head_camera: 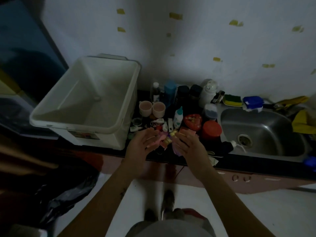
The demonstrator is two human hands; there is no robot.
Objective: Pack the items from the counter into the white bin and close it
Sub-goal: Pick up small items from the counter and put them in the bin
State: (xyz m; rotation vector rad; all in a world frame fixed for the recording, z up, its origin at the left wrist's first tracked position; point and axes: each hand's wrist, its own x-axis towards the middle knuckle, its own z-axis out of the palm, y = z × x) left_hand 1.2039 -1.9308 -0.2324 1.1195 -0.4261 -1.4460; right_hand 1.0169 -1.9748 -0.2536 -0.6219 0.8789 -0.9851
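dim kitchen, white wall, dark tabletop (256, 166) running from the white bin (106, 93) on your left to a steel sink (266, 127) on your right.

bin: lid off, nothing visible inside. a pale edge behind its far rim may be the lid; cannot tell.

items: all on the tabletop between bin and sink. two pink cups (145, 108) just beside the bin, tall bottles (170, 90) along the wall, a red-lidded jar (211, 130) near the sink, and a heap of small pink, gold and purple pieces (165, 141) at the front edge.

hands: your left hand (143, 142) and right hand (188, 144) flank that heap, palms turned inward. left grip is released, fingers straight. right grip looks released too, fingertips among the pieces, closing on nothing i can make out.

step (judgement): first load, a two-handed scoop of the small pieces. packing has barely begun.

next move calls for: bring both palms together under the heap, lift it level, carry it left over the near rim, then let go low inside. the loose pieces will likely spill through any gap.
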